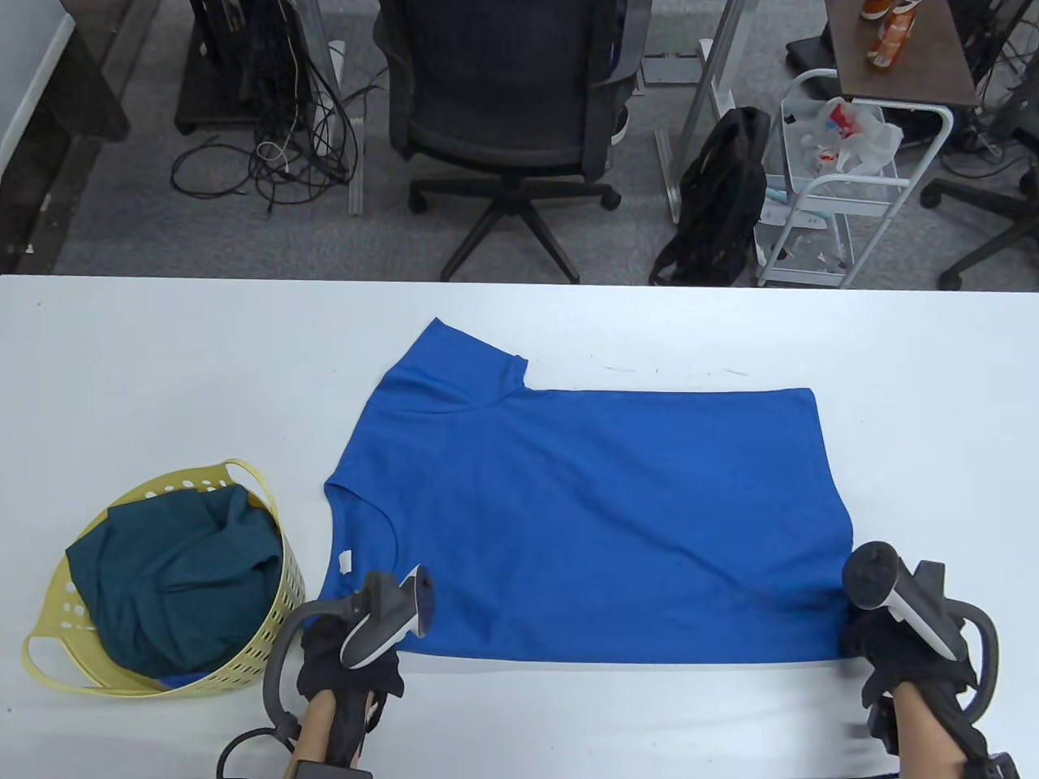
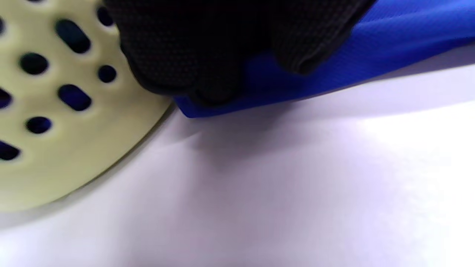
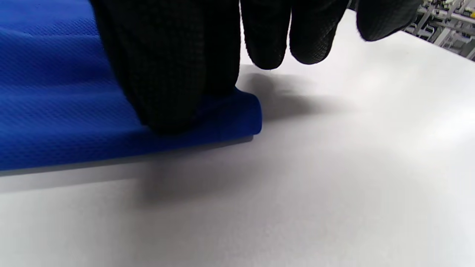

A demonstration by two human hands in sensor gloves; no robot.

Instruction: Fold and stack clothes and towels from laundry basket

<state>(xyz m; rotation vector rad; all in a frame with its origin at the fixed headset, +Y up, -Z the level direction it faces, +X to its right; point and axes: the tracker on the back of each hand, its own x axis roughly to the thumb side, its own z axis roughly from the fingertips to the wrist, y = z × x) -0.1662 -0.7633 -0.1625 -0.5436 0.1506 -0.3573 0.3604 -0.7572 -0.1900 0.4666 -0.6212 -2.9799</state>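
A blue T-shirt (image 1: 584, 503) lies flat on the white table (image 1: 162, 381), neck to the left, one sleeve pointing to the far side. My left hand (image 1: 357, 641) grips the shirt's near left corner, next to the basket; the left wrist view shows its fingers (image 2: 193, 48) closed on the blue cloth (image 2: 334, 63). My right hand (image 1: 885, 641) pinches the near right corner; the right wrist view shows fingers (image 3: 174, 66) pressing the folded blue edge (image 3: 230, 118) on the table. A yellow laundry basket (image 1: 243, 657) at the near left holds a dark teal garment (image 1: 178, 568).
The basket wall (image 2: 74, 155) stands right beside my left hand. Beyond the table's far edge stand an office chair (image 1: 503, 105), a black bag (image 1: 722, 195) and a white wire cart (image 1: 836, 187).
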